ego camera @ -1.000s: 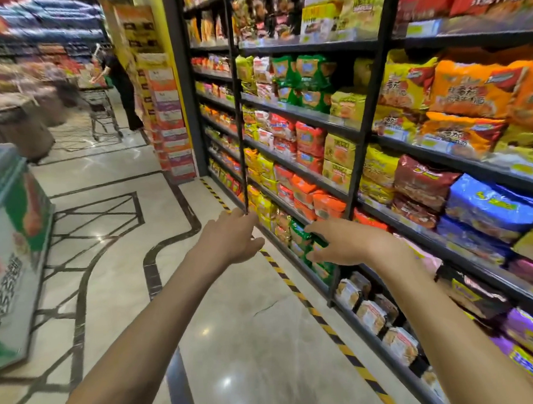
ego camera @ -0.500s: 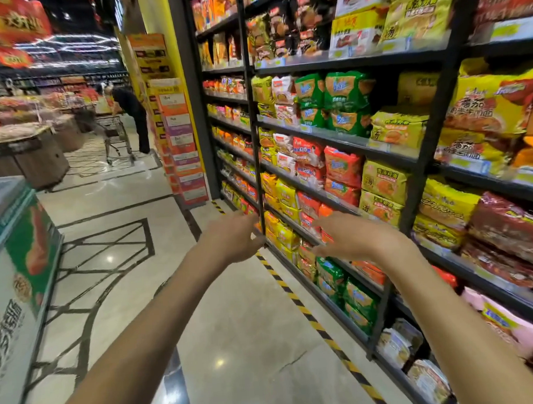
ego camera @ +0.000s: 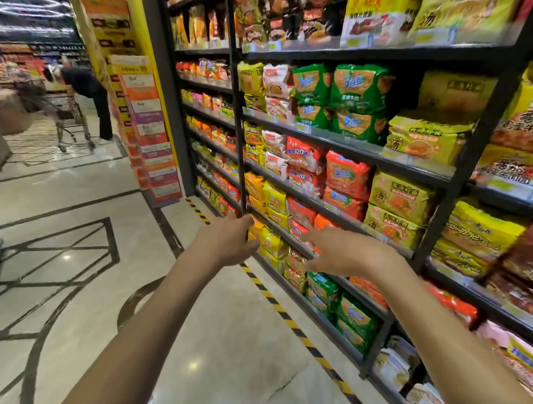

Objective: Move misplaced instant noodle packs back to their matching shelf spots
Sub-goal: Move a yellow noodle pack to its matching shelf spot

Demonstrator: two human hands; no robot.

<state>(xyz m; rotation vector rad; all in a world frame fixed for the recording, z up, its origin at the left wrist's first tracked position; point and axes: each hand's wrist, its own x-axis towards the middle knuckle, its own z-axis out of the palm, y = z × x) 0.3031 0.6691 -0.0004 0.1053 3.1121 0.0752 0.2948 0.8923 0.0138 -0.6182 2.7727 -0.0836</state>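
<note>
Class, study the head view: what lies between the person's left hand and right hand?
Shelved yellow noodle packs show between the left hand and the right hand, seen in the head view.

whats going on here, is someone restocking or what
A person faces the noodle shelves in a shop aisle, both hands empty. The right hand, fingers spread, reaches toward red and orange packs on a lower shelf; the left hand is held out near the black shelf upright. No pack is picked up yet. Farther down, another shopper bends over a trolley.
</note>
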